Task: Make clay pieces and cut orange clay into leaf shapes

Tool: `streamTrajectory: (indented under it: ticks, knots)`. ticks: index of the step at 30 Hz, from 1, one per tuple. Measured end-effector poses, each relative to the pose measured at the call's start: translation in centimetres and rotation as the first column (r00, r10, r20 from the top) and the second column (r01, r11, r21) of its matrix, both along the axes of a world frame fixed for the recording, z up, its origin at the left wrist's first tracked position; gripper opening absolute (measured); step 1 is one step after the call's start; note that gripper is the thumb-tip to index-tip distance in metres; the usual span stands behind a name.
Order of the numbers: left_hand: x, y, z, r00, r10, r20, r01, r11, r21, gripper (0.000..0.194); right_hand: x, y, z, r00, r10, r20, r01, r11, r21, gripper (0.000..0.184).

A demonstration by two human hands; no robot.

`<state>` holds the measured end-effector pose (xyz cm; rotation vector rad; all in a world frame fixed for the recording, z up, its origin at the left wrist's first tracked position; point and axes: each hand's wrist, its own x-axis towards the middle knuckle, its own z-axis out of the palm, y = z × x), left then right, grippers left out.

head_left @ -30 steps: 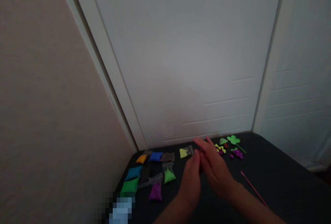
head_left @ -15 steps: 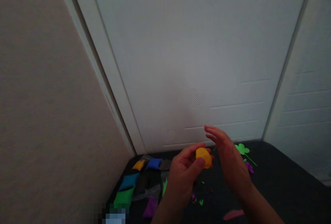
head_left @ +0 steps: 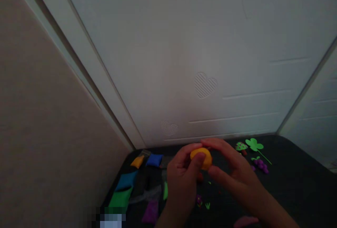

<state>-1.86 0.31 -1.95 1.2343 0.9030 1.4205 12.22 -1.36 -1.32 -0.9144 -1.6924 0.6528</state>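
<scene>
L hand (head_left: 181,173) has the orange lump (head_left: 204,159), thumb on its near face, fingers clamped on it from behind. R hand (head_left: 237,173) comes in from the other side: thumb & forefinger well apart, curved round the lump's R side; can't tell if the tips actually touch. Lump is held up over the table (head_left: 297,186), in line w/ the middle of its far edge.

Step in hand, prob.: shaping the lump btwn both hands. Next move, I'd judge, calls for L grip kept light & R fingertips closing evenly, as the stuff looks soft & could dent.

Nr table's far L corner: orange packet (head_left: 137,161), w/ blue packet (head_left: 154,160) just beside. Along L edge: teal packet (head_left: 126,180), then green packet (head_left: 120,200); purple packet (head_left: 151,211) sits farther in. Toward far R corner: green clover (head_left: 254,145), spotted mushroom shape (head_left: 241,146), purple cluster (head_left: 261,166). Pink piece (head_left: 244,221) below R wrist, partly out of frame.
</scene>
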Motion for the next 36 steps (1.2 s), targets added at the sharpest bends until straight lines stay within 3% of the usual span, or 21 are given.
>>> streamTrajectory:
  ticks: [7,11,17,21,23,27,30,33,36]
  knots:
    - [-0.2,0.3,0.5,0.996,0.01,-0.089,-0.016,0.998,-0.063,0.023,-0.3,1.0,0.0,0.992,-0.097,0.079,0.099,0.995,-0.022,0.028]
    - [-0.6,0.1,0.7,0.989,-0.131,-0.066,0.12,0.981,-0.15,0.037,0.0,1.1,0.0,0.995,-0.1,0.027,0.102,0.989,-0.108,0.027]
    - [-1.2,-0.1,0.7,0.937,-0.293,0.191,0.332,0.918,-0.218,0.046,0.5,1.5,-0.3,0.995,-0.097,-0.019,0.095,0.99,-0.108,0.024]
    - [-1.0,0.1,1.4,0.829,-0.347,0.438,0.455,0.874,-0.168,0.043,0.6,1.6,-0.4,0.994,-0.092,-0.065,0.085,0.991,-0.105,0.022]
    - [-0.7,0.4,1.6,0.797,-0.299,0.524,0.444,0.88,-0.172,0.034,0.3,1.5,-0.5,0.995,-0.057,-0.087,0.048,0.993,-0.104,0.022]
    - [0.2,0.7,1.4,0.782,-0.108,0.615,0.351,0.89,-0.29,0.043,-1.3,1.3,-1.1,1.0,-0.008,0.006,0.009,0.999,-0.051,0.025]
    - [0.6,0.9,1.0,0.771,0.002,0.637,0.285,0.893,-0.347,0.036,-2.3,1.4,-1.7,0.98,-0.155,0.124,0.146,0.986,0.077,0.025]
    - [0.5,1.1,1.0,0.76,0.029,0.65,0.263,0.9,-0.348,0.032,-2.2,1.4,-2.0,0.941,-0.322,0.108,0.285,0.922,0.263,0.027]
    - [0.1,1.2,1.2,0.717,0.002,0.697,0.293,0.906,-0.304,0.047,-1.7,1.2,-1.9,0.949,-0.313,0.047,0.288,0.915,0.283,0.028]
